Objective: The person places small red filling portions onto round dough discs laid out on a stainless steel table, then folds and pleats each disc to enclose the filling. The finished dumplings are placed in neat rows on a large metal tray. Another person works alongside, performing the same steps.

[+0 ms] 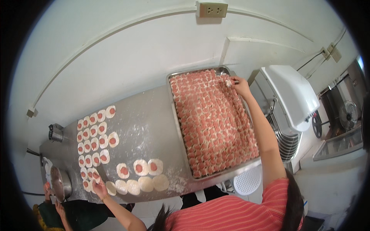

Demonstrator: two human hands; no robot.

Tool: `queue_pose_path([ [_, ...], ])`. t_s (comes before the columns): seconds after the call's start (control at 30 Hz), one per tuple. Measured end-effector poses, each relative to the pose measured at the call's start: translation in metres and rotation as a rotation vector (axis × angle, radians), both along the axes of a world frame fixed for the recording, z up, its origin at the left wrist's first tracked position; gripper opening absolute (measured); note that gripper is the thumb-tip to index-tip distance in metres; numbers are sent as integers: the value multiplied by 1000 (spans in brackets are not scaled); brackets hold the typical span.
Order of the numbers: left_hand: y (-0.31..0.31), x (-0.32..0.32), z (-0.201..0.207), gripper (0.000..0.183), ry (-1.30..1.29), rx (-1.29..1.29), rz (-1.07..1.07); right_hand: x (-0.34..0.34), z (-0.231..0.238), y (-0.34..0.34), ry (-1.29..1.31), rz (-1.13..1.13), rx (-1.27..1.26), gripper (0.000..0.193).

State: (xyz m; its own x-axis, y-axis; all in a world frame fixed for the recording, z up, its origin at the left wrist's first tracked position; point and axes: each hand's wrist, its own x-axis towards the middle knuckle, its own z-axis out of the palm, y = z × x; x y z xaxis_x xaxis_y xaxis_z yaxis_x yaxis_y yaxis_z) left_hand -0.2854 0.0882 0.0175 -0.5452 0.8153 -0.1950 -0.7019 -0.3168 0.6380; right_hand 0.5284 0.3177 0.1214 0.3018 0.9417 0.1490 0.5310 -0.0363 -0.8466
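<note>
My right hand (241, 86) pinches a small dumpling (229, 82) at the far right corner of a large metal tray (227, 172). Rows of dumplings (210, 123), pink filling showing on top, cover nearly the whole tray. Far to the left, my left hand (100, 189) has its fingers closed at a round dough wrapper (95, 175) with pink filling, by the table's near edge. Filled wrappers (93, 132) lie flat in rows beyond it. To its right, several plain wrappers (133, 187) form an overlapping row, with filled ones (140, 167) just behind.
The steel table (154, 111) is dusted with flour. At its left end another person's hands (59, 209) are by a metal bowl (61, 184), near a small metal container (56, 133). A white machine (287, 100) stands right of the tray, and a white perforated stool (247, 181) below.
</note>
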Motion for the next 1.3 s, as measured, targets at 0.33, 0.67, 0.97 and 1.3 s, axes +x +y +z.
queue_pose_path([
  [0.33, -44, 134, 48, 40, -37, 19, -98, 58, -77, 175, -470, 195, -37, 17],
  [0.67, -5, 247, 68, 36, -70, -22, -251, 52, -91, 192, -644, 285, -137, 13],
  [0.97, 17, 305, 77, 28, -47, -98, -276, 55, -88, 194, -517, 349, -251, 24],
  [1.3, 27, 330, 59, 24, -122, -109, -404, 65, -93, 207, -604, 407, -356, 29],
])
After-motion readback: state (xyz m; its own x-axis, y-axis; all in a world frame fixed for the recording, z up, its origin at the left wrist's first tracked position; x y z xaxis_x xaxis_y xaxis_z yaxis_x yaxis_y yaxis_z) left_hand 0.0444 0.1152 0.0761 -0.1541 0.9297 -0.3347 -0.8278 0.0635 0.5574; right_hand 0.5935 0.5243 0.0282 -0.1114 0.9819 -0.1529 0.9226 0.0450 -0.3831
